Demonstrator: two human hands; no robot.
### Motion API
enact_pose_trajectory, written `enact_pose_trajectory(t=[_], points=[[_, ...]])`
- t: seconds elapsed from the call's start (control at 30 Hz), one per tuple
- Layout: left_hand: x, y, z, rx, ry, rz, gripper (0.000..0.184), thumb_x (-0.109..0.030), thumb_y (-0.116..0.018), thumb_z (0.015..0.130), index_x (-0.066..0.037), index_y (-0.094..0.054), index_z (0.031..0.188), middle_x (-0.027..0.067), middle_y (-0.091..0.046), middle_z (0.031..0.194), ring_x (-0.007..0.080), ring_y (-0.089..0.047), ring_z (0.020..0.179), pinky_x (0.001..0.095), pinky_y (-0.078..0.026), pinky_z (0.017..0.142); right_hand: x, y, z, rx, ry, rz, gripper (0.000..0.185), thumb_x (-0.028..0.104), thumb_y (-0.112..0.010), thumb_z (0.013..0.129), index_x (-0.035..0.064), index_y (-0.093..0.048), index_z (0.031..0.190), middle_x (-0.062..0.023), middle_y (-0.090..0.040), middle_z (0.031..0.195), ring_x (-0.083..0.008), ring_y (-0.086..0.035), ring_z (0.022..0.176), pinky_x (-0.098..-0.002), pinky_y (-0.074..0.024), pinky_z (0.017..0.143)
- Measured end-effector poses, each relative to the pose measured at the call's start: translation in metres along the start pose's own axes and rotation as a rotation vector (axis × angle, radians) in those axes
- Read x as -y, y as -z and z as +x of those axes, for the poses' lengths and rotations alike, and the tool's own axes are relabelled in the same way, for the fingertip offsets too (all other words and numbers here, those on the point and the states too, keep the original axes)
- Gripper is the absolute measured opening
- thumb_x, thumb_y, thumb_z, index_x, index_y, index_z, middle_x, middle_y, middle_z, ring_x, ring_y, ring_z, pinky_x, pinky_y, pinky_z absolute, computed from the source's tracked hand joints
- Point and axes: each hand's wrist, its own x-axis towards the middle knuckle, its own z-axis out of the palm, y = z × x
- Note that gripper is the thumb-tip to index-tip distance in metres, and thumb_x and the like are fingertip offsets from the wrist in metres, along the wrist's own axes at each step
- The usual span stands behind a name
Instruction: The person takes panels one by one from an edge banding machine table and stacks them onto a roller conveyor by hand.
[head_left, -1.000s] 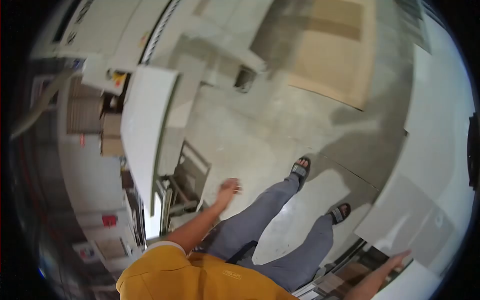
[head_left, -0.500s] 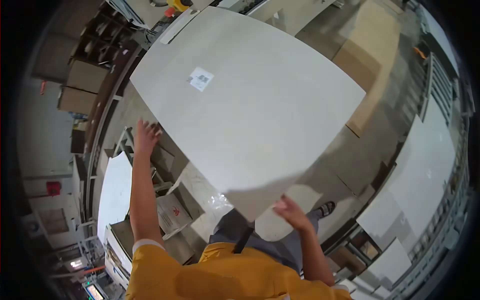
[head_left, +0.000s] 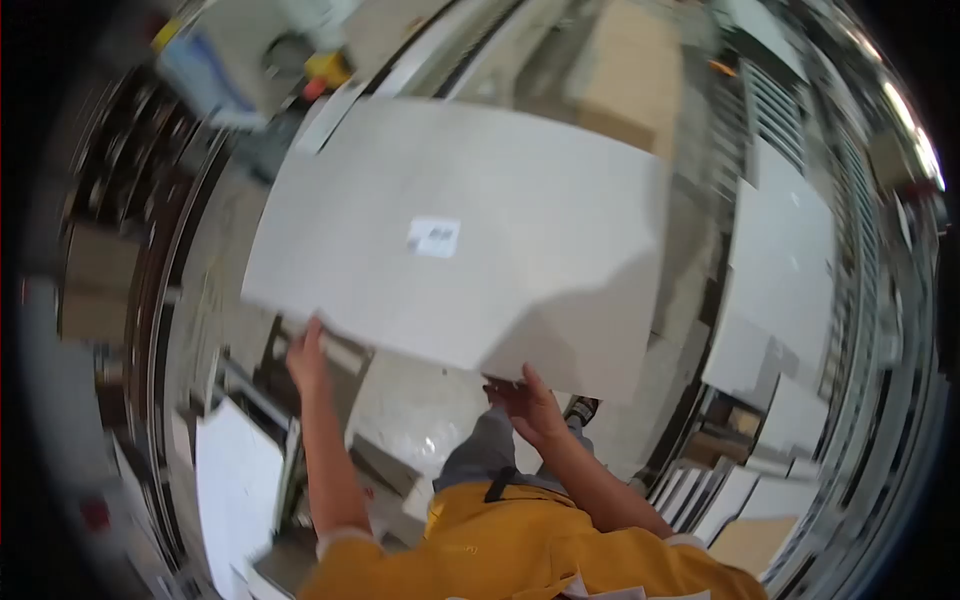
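Observation:
A large white panel [head_left: 540, 230] with a printed label [head_left: 435, 237] lies flat in front of me. My left hand [head_left: 308, 358] is at its near edge towards the left corner, the fingertips against the edge and partly blurred. Farther right on the same edge, my right hand [head_left: 535, 408] grips the panel, thumb at the top and fingers curled below. A shadow falls across the panel's right part.
To the right, white panels [head_left: 785, 270] lie along a roller conveyor [head_left: 775, 110]. Another white panel [head_left: 238, 480] is at the lower left. Cardboard [head_left: 630, 70] lies beyond the panel, and a brown carton [head_left: 98, 280] stands at the far left.
The panel has turned, so its near edge now runs across in front of me. Both hands, free of it before, have come to that edge. My view has shifted too.

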Motion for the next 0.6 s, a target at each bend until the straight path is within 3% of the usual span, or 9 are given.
enact_pose_trajectory(t=[0.03,0.07,0.13,0.2,0.23,0.3,0.43,0.5,0.6], points=[[0.008,0.017,0.004,-0.008,-0.245,0.27,0.024,-0.017,-0.058,0.09,0.002,-0.07,0.097,0.0135,-0.07,0.099,0.0218,-0.064,0.088,0.0327,-0.049,0.083,0.009,-0.001,0.003,-0.089,0.017,0.116,0.047,0.035,-0.063,0.092,0.0036,-0.049,0.125,-0.0132,-0.055,0.126,-0.0325,-0.054,0.117,-0.0432,-0.0413,0.106],[0.056,0.042,0.054,-0.11,-0.836,0.915,0.019,-0.01,-0.053,0.09,-0.002,-0.07,0.095,0.0102,-0.071,0.099,0.0236,-0.066,0.094,0.0351,-0.051,0.084,0.016,-0.015,0.0,-0.111,0.125,0.106,0.048,0.036,-0.06,0.094,0.006,-0.048,0.129,-0.0122,-0.057,0.124,-0.0278,-0.056,0.115,-0.0421,-0.0433,0.102],[0.079,0.07,0.142,-0.461,-0.78,1.587,0.019,-0.012,-0.054,0.092,-0.004,-0.07,0.094,0.0157,-0.07,0.091,0.0324,-0.067,0.09,0.0425,-0.052,0.079,0.018,-0.013,-0.008,-0.147,0.2,0.144,0.045,0.031,-0.062,0.093,0.0052,-0.048,0.128,-0.0123,-0.057,0.123,-0.026,-0.058,0.111,-0.0409,-0.0486,0.098],[0.021,0.084,0.21,-0.301,-1.072,0.678,0.037,-0.03,-0.049,0.098,0.001,-0.07,0.096,0.0198,-0.07,0.085,0.0298,-0.069,0.074,0.0446,-0.053,0.059,0.028,-0.001,-0.027,-0.204,0.322,0.177,0.046,0.031,-0.063,0.093,0.0047,-0.048,0.128,-0.0123,-0.057,0.123,-0.026,-0.058,0.111,-0.0411,-0.0497,0.097],[-0.014,0.071,0.197,-0.171,-1.028,0.561,0.051,-0.042,-0.046,0.099,0.004,-0.069,0.094,0.0188,-0.07,0.083,0.0272,-0.068,0.071,0.0423,-0.052,0.057,0.032,0.011,-0.036,-0.204,0.252,0.11,0.05,0.034,-0.064,0.092,0.0033,-0.048,0.128,-0.0114,-0.058,0.122,-0.0252,-0.06,0.107,-0.04,-0.0515,0.094],[-0.008,0.059,0.28,0.604,-0.047,0.357,0.065,-0.052,-0.045,0.097,0.008,-0.068,0.096,0.0153,-0.07,0.08,0.0286,-0.066,0.067,0.0416,-0.052,0.057,0.031,0.022,-0.042,-0.235,0.197,0.066,0.054,0.037,-0.065,0.091,0.0019,-0.049,0.128,-0.0106,-0.059,0.121,-0.0245,-0.062,0.103,-0.0388,-0.0532,0.09],[-0.028,0.028,0.164,0.46,0.056,0.082,0.081,-0.063,-0.049,0.09,0.015,-0.061,0.11,0.02,-0.066,0.109,0.0285,-0.062,0.089,0.0414,-0.052,0.078,0.058,0.04,-0.076,-0.54,0.244,0.149,0.068,0.049,-0.071,0.082,0.0021,-0.051,0.127,-0.0107,-0.058,0.123,-0.0252,-0.061,0.107,-0.0402,-0.0506,0.091],[-0.032,0.012,0.088,0.331,0.007,-0.001,0.08,-0.062,-0.05,0.09,0.015,-0.061,0.111,0.0203,-0.065,0.111,0.0288,-0.061,0.091,0.0413,-0.052,0.079,0.068,0.065,-0.073,-0.734,0.312,0.337,0.073,0.053,-0.071,0.081,0.0002,-0.05,0.126,-0.0117,-0.057,0.125,-0.0275,-0.058,0.111,-0.0429,-0.0479,0.095],[-0.034,-0.012,-0.007,0.15,-0.051,-0.018,0.08,-0.062,-0.05,0.09,0.015,-0.06,0.112,0.0208,-0.064,0.114,0.0293,-0.06,0.093,0.0411,-0.051,0.081,0.087,0.112,-0.062,-0.795,0.455,0.415,0.082,0.057,-0.07,0.08,-0.0045,-0.048,0.129,-0.0144,-0.055,0.129,-0.0295,-0.055,0.115,-0.0445,-0.046,0.097]])
